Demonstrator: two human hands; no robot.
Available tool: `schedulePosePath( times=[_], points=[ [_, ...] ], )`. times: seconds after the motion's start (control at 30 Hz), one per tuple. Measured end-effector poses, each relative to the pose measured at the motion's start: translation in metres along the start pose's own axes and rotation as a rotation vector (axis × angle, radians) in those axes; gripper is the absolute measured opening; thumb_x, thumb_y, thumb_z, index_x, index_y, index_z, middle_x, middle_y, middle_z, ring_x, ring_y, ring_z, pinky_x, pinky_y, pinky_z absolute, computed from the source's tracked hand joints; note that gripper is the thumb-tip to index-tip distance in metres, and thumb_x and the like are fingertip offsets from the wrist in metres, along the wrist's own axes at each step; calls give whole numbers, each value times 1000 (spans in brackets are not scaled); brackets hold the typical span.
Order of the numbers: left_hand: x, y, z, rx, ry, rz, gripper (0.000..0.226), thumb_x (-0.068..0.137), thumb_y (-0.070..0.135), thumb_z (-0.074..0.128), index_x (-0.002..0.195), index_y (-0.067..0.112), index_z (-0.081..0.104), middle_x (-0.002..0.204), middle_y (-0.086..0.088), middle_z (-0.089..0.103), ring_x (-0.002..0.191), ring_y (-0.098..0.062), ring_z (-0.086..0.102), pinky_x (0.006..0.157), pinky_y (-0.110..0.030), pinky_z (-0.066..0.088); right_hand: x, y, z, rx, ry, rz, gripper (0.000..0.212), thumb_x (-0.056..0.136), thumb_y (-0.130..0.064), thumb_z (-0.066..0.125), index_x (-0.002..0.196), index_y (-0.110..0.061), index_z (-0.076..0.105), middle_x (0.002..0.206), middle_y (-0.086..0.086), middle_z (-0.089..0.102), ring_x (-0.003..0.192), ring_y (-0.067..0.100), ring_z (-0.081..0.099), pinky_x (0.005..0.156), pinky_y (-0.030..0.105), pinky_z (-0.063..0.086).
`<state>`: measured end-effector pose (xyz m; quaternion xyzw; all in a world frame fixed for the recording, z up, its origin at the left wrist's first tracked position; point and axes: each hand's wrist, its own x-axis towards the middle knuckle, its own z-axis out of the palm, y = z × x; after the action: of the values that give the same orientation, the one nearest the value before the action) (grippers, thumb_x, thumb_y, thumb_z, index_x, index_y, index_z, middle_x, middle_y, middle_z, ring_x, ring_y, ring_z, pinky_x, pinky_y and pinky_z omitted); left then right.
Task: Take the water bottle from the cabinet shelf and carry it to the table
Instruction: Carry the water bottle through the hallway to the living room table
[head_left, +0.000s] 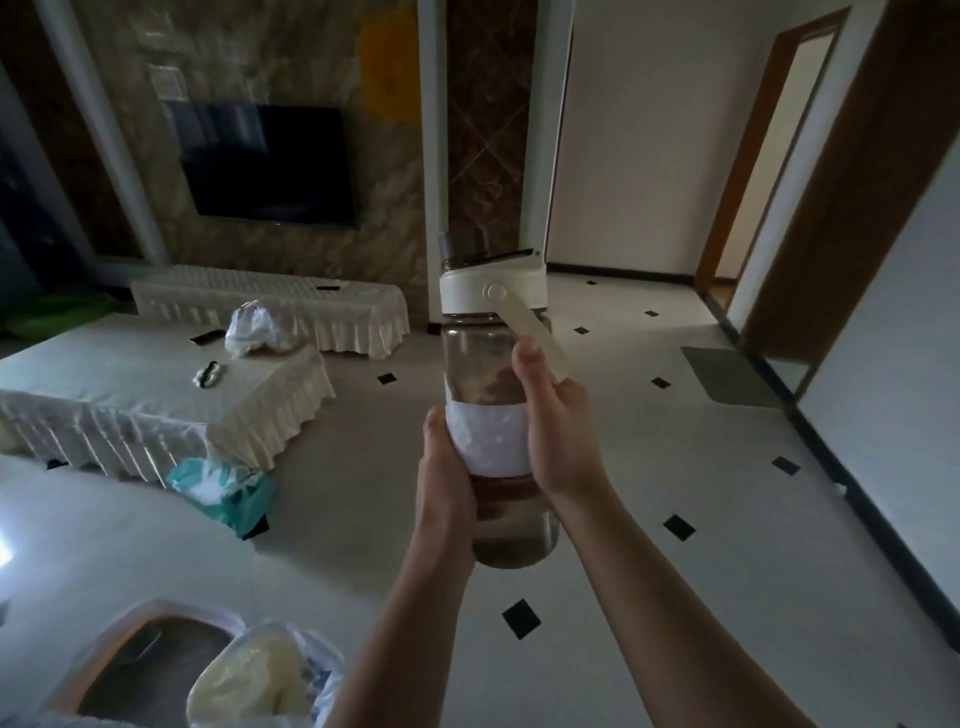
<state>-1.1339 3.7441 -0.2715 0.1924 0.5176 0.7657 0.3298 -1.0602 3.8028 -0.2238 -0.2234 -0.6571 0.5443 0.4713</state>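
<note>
Both my hands grip the bottle upright above the tiled floor.

My left hand (448, 470) and right hand (558, 426) clasp the clear white-lidded plastic water bottle (493, 395); beyond, a cloth-draped tabletop (130, 374), then a wall-mounted black television (267, 163).

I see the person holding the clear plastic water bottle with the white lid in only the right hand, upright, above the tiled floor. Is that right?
Not quite: the head view shows both hands on the clear plastic water bottle with the white lid. The left hand grips its lower part, the right hand its middle. It is upright, above the tiled floor.
</note>
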Motion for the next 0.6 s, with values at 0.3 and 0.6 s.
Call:
schedulePosePath(
  times=[0.3,0.6],
  points=[
    [88,-3,-12,-1,-22,-65,62,97,56,32,86,18,79,81,-16,77,76,-36,73,73,-48,56,70,40,31,28,32,24,64,84,-71,51,110,-18,75,98,-1,79,97,15,74,84,35,60],
    [178,-16,6,33,91,-80,60,94,58,35,95,16,77,97,-23,77,95,-46,72,91,-70,51,155,90,32,99,3,80,44,84,-69,53,84,-33,78,86,-8,80,85,8,76,69,16,56]
  ],
)
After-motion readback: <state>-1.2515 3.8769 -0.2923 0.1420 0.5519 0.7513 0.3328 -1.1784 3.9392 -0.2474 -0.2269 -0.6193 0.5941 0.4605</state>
